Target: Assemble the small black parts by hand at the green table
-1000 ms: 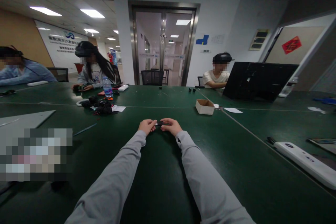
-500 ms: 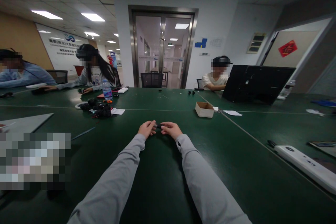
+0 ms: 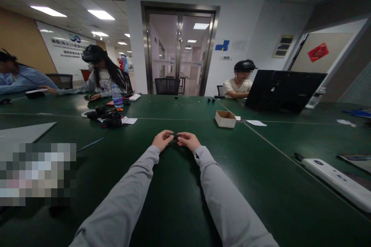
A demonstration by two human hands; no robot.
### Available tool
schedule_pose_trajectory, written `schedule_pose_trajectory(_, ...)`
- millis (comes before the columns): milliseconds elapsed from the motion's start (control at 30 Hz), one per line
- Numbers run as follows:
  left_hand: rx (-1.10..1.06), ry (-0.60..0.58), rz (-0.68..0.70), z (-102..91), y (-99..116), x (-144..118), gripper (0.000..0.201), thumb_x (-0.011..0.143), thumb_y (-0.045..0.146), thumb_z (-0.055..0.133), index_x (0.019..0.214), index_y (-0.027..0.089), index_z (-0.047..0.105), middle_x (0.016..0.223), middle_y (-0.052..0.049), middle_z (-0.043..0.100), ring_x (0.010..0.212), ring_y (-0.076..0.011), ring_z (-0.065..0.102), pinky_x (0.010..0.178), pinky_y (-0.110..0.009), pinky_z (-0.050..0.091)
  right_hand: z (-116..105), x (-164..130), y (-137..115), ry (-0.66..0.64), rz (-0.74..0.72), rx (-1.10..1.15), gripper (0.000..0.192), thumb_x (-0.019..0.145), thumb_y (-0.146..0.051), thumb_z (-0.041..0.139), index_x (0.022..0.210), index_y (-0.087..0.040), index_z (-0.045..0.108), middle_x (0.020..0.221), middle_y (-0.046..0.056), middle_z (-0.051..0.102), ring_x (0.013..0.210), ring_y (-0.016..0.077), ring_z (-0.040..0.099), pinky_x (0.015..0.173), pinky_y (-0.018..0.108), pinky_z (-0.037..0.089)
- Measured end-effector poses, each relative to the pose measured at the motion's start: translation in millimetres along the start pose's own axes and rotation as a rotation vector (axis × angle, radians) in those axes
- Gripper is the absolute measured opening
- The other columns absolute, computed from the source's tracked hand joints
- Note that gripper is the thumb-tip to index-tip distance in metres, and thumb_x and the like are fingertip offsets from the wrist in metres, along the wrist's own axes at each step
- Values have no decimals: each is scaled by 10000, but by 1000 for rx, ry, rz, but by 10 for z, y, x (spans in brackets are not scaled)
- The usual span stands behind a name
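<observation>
My left hand [image 3: 162, 139] and my right hand [image 3: 188, 140] meet fingertip to fingertip over the dark green table [image 3: 179, 200], both arms stretched out in grey sleeves. Between the fingertips they pinch a small black part [image 3: 175, 136], too small to make out in detail. Both hands rest low on the table surface near its middle.
A small open cardboard box [image 3: 225, 118] stands beyond my right hand. A pile of black parts [image 3: 106, 117] and a water bottle [image 3: 117, 96] lie far left. A white power strip [image 3: 336, 178] lies at right, a black laptop [image 3: 282, 89] behind. Three people sit around the table.
My hands stay together on the small black part, with only slight finger shifts. The person at far left has reached an arm out across the table.
</observation>
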State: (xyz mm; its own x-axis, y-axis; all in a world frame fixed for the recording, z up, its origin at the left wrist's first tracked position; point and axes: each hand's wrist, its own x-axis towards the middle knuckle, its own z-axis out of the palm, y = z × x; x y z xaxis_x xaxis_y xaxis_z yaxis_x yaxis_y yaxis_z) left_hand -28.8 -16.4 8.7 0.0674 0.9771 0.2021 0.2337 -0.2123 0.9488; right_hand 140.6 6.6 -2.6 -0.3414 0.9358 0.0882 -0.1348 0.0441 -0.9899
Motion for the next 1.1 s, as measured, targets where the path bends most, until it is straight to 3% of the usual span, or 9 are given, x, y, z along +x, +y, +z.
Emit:
schedule_pose_trajectory(133,48,21,-52,15,-12,0,358,747,454,454,906,159,579,557,6,525,435,-85,458,397,-190,362,6,-5,-15,-11,8,-21,350,585,-208,731,903,-119,614,607,15,634,550,105,612,570,233,527)
schedule_pose_trajectory(233,64,30,-5,21,-21,-1,324,705,399,529,942,184,577,621,7,540,495,-86,489,424,-179,380,5,-9,-26,-15,12,-34,339,597,-206,724,907,-123,616,606,12,630,556,106,611,584,244,528)
schedule_pose_trajectory(367,32,24,-39,12,-23,1,354,756,430,441,968,174,563,549,20,504,412,-72,421,384,-175,333,8,-13,-26,-25,1,-45,355,589,-221,727,908,-117,612,598,9,624,566,111,612,587,250,525)
schedule_pose_trajectory(733,30,14,-29,18,-53,15,341,724,342,494,1026,193,543,605,19,516,447,-71,427,386,-165,310,19,-29,-43,-38,-34,-85,383,567,-240,732,908,-126,601,599,-1,615,553,111,602,574,258,514)
schedule_pose_trajectory(933,111,33,46,9,-83,29,259,730,322,464,882,176,616,501,31,460,470,-90,437,457,-192,346,32,-22,-28,-42,-53,-120,354,575,-225,720,894,-133,596,582,-10,604,542,110,595,557,256,508)
schedule_pose_trajectory(1100,40,15,8,4,-100,44,295,753,352,421,926,186,593,528,34,467,442,-81,412,419,-185,323,40,-31,-36,-46,-59,-111,353,573,-214,714,891,-130,585,586,-15,599,533,107,591,554,256,508)
